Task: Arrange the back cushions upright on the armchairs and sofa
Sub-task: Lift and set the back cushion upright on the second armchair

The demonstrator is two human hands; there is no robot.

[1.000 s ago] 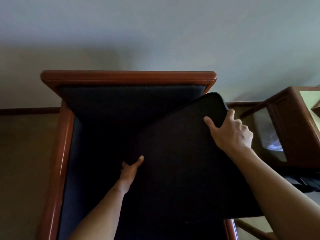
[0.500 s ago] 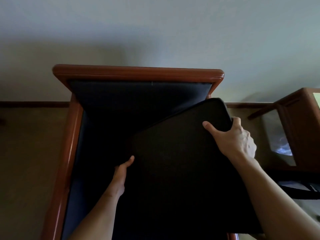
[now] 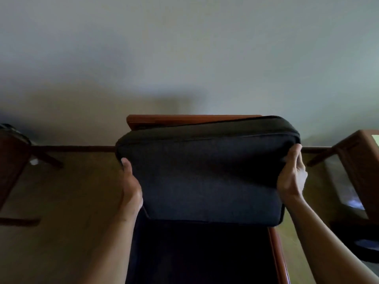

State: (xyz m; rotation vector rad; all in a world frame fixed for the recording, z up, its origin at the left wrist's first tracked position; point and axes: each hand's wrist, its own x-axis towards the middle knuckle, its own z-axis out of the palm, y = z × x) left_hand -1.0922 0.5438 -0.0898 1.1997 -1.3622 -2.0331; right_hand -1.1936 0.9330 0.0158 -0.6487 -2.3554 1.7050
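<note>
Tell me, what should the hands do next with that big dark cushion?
Probably push the cushion back against the wooden backrest. The left hand and right hand grip its sides, and it looks tilted, its right top corner higher.

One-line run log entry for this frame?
step: raising back cushion | left hand: grips left edge | right hand: grips right edge | cushion: against armchair backrest, top tilted | seated: not yet
</note>
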